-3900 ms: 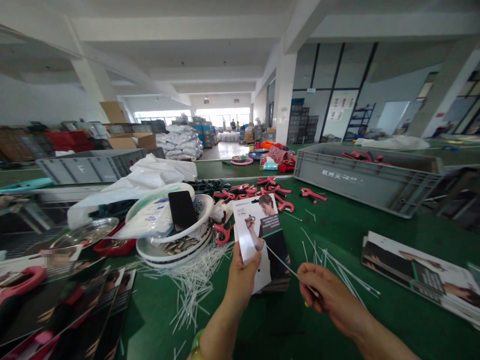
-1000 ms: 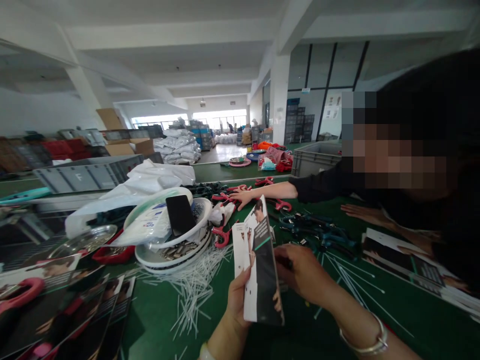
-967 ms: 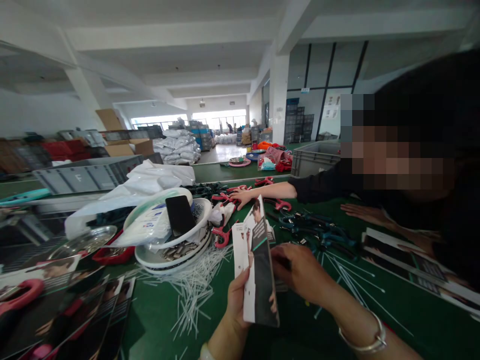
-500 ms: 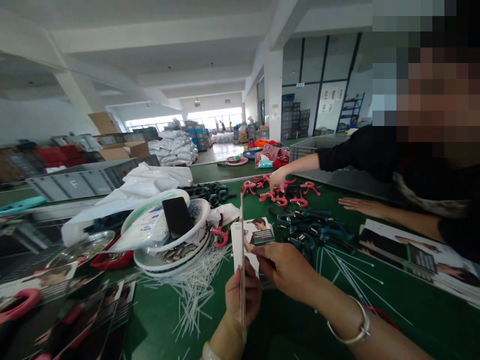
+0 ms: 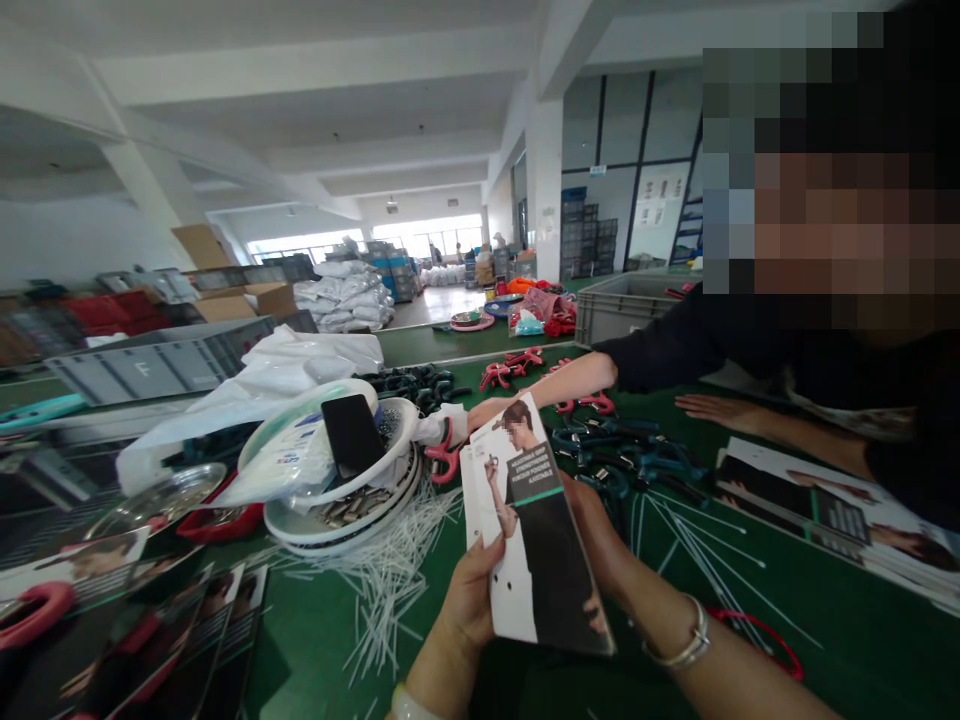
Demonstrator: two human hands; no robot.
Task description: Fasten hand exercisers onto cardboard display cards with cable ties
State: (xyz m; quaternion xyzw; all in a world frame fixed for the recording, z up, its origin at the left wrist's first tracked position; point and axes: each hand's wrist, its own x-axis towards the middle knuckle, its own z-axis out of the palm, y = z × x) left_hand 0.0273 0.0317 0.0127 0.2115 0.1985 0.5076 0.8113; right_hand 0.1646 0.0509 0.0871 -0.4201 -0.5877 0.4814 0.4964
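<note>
My left hand (image 5: 476, 590) grips a printed backing card (image 5: 544, 540) by its lower left edge, thumb across the front. The card is white and black with a green stripe, a photo of a person and small punched holes. It stands tilted, its printed face towards me. My right hand (image 5: 596, 530) is behind the card's right edge, its fingers hidden there. Just beyond the card's upper left edge are red-handled pliers (image 5: 444, 462), and a co-worker's hand (image 5: 487, 412) reaches in beside them. Dark teal pliers (image 5: 622, 450) lie to the right of the card.
White cable ties (image 5: 394, 570) are strewn left of my hands. White bowls (image 5: 289, 525) hold metal parts, with a phone (image 5: 352, 435) on top. Cards with tools (image 5: 157, 640) lie at lower left, a card stack (image 5: 840, 510) at right. A co-worker's other hand (image 5: 720, 410) rests on the table.
The card has turned from edge-on to face me. My right hand has moved behind it. The co-worker's reaching hand has moved left from the red pliers pile towards the pliers beside the bowls.
</note>
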